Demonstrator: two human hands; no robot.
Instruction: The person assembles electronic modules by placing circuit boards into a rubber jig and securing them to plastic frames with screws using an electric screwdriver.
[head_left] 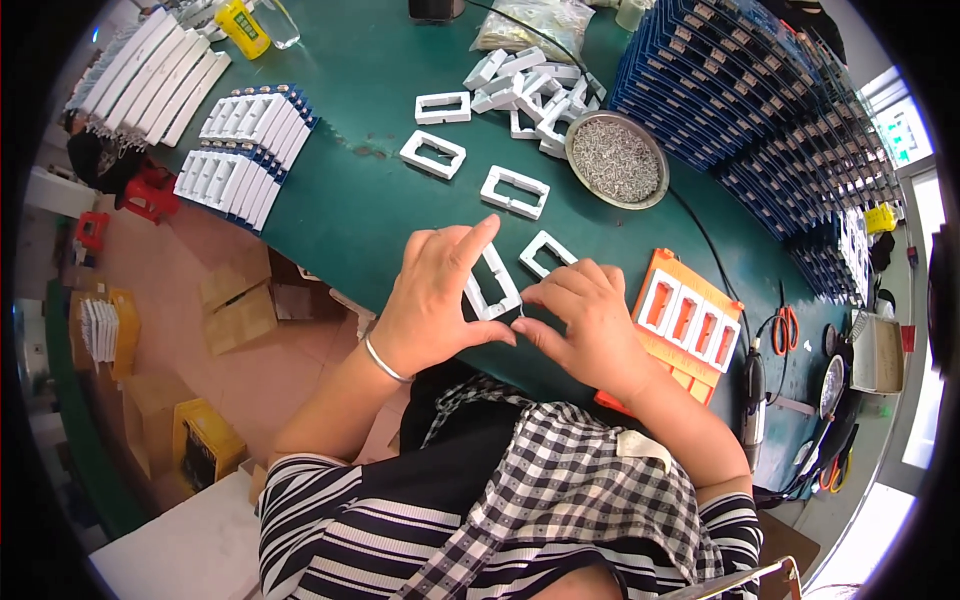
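Gripping white frame (pixel 504 275) in left hand (pixel 428 295), left of orange jig (pixel 682 357); holding right hand (pixel 592 325) fingers by frame, can't tell if pinching.

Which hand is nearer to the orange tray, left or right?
Right. The right hand is just left of the orange tray; the left hand is farther left, beyond the right hand, at a white frame.

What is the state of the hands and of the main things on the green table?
Left hand, holding a white frame.
Right hand, finger and thumb near that frame's corner; grip unclear.
Round bowl, filled with small silvery pieces.
Orange tray, holding four white frames in a row.
Frame pile, loosely heaped.
Scissors, lying down; blades unclear.
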